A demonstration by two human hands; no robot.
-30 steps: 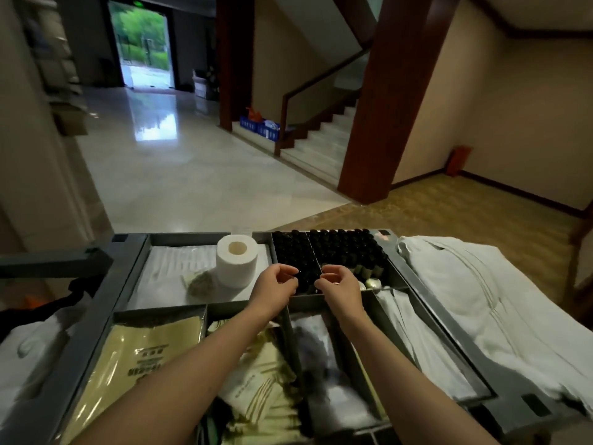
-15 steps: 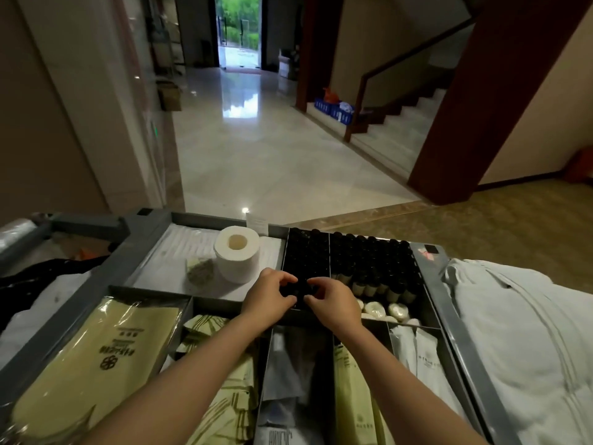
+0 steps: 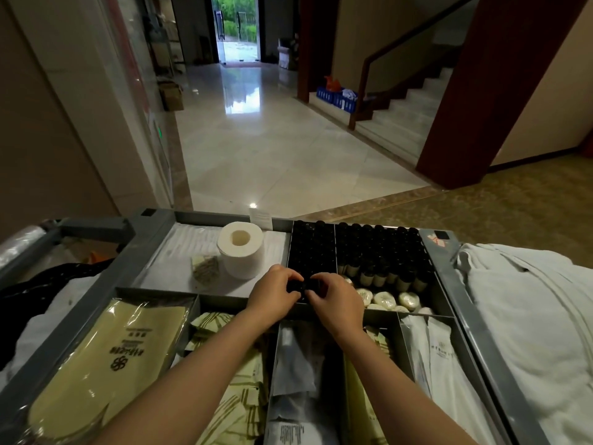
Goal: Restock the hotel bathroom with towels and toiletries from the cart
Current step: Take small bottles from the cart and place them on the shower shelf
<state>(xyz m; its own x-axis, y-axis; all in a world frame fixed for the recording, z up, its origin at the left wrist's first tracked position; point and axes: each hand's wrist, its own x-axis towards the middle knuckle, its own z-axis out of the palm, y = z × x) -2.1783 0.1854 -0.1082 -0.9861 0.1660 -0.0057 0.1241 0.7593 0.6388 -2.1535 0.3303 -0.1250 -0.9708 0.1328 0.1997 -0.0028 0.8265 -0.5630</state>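
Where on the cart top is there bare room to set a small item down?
Only the white liner between the cart's left rail and the small packet beside the toilet roll lies bare. The black-capped bottles, the soaps and the front packets fill their compartments.

Mostly hidden (and tiny): dark item (image 3: pixel 303 286).

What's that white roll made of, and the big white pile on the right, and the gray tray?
Toilet roll: soft matte paper, probably, wound round a tan cardboard-looking core. White pile: looks like cloth, likely cotton towelling, rumpled into folds. Gray tray: smooth, dull-sheened, straight-edged; plastic or painted metal, cannot tell.
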